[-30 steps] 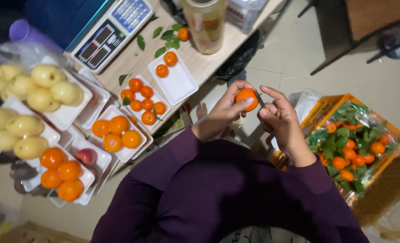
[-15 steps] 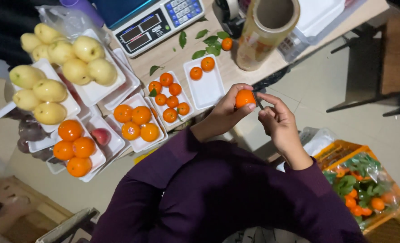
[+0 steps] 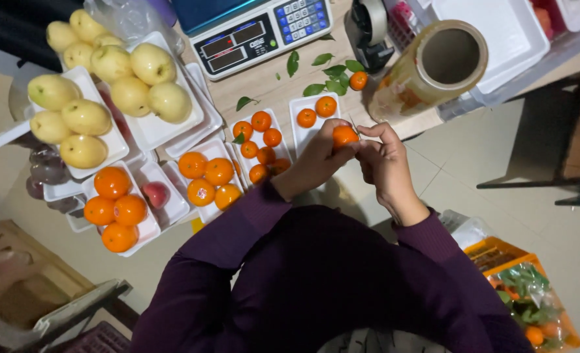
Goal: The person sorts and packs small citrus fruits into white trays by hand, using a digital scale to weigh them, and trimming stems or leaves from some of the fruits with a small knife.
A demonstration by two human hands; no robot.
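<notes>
Fruit: small round orange mandarin (image 3: pixel 344 136), light, soft-skinned; pinch gently around its sides.
Hands: left hand (image 3: pixel 316 160) and right hand (image 3: pixel 385 160) both closed around it, at 12 o'clock.

I log: orange tangerine (image 3: pixel 344 136) in my hands; white trays (image 3: pixel 313 127); yellow pears (image 3: pixel 132 78); green leaves (image 3: pixel 334 70); purple sleeves (image 3: pixel 238 222); grey-and-blue scale (image 3: pixel 251 29); clear yellowish film roll (image 3: pixel 427 72); light wooden table (image 3: pixel 270 85).

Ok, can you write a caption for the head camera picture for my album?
Both hands, left hand and right hand, hold a small orange above white fruit trays.
</notes>
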